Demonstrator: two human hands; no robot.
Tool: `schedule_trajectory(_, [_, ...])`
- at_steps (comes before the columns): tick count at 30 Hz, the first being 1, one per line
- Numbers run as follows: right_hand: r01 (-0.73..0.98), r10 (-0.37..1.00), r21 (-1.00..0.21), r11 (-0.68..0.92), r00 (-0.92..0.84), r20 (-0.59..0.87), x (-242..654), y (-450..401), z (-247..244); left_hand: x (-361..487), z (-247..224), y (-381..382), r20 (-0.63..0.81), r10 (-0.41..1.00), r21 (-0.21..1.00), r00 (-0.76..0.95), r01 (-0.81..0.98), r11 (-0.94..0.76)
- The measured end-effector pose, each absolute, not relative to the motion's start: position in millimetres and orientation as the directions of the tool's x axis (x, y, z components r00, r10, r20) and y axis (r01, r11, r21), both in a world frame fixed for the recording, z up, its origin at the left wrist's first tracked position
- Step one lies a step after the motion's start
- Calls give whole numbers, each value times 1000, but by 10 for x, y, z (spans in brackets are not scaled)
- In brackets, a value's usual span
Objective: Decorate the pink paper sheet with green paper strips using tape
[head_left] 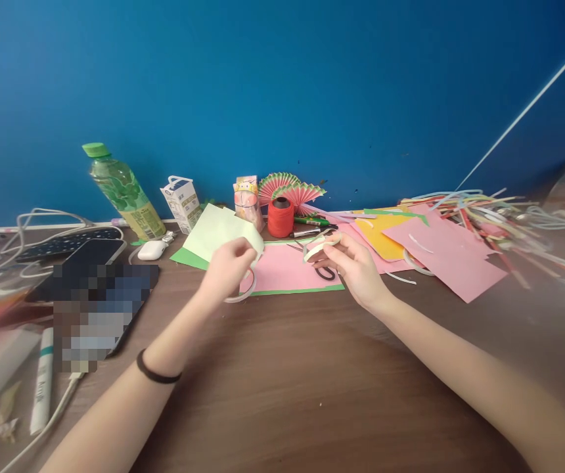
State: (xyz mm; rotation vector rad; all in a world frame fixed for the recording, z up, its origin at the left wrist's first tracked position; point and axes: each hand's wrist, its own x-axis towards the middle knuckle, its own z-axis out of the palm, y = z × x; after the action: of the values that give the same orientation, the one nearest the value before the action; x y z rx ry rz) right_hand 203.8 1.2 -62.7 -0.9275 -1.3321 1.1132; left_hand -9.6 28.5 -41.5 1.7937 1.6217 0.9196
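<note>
My right hand [356,266] grips a pale roll of tape [316,251] between thumb and fingers, above a pink sheet of paper [282,266]. Over the left end of that sheet, my left hand [230,266] is closed with its fingers curled in; whatever they may pinch is hidden. A white ring-shaped roll [243,297] lies just below the left hand, partly covered by it. Behind that hand rests a pale green sheet [216,230]. Scissors with dark handles [328,274] lie on the pink sheet beside my right hand, their blades partly hidden.
Along the blue wall stand a green bottle [127,190], a carton [182,203], a red thread spool [280,218] and folded paper fans [297,194]. Pink sheets [452,256] and paper strips spread rightward. A phone [110,315], earbud case [152,250] and marker [42,384] lie left.
</note>
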Motion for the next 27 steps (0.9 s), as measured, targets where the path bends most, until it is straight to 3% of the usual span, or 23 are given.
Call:
schedule_trajectory(3, [-112,960,-962,249,-105,261,2034,8,-608,-383,-245,349,217,974,405,-56,914,-38])
schedule_trajectory(5, [-111,960,-965,240,-120,252,2023,1,-602,-558,-173,363,255,962,201,-100,978,49])
schedule_trajectory(7, [-92,963,-969,228,-127,239,2013,-8,-600,-691,-132,356,201,968,87,-154,987,139])
schedule_trajectory(11, [-77,960,-970,233,-139,241,2006,-20,-604,-808,-114,344,71,988,11,-138,990,137])
schedule_trajectory(14, [-60,960,-972,229,-151,235,2007,-29,-605,-801,-126,367,44,988,25,-145,989,144])
schedule_trajectory(19, [-24,964,-978,208,-164,209,2000,-40,-616,-725,-178,426,77,990,94,-115,990,107])
schedule_trajectory(27, [-18,948,-972,234,-218,232,2004,-38,-614,-706,-278,438,224,974,-12,-17,1000,20])
